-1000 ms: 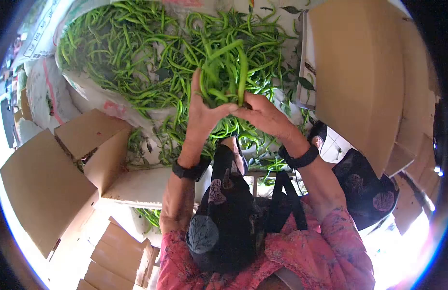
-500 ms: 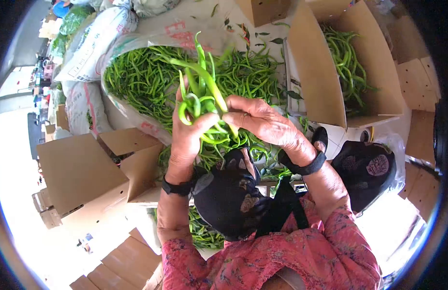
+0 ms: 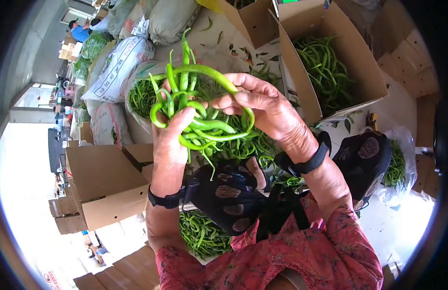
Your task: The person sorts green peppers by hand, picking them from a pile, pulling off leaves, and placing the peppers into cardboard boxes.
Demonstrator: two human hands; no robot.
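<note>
- The left hand and right hand are raised close together, both clamped on one bunch of green peppers. The left cups it from below and the right pinches a curved pod at its top.
- Beyond the right hand, an open cardboard box holds more peppers.
- A loose pepper heap lies below the hands.
- A second box sits to the left of the left hand.
</note>
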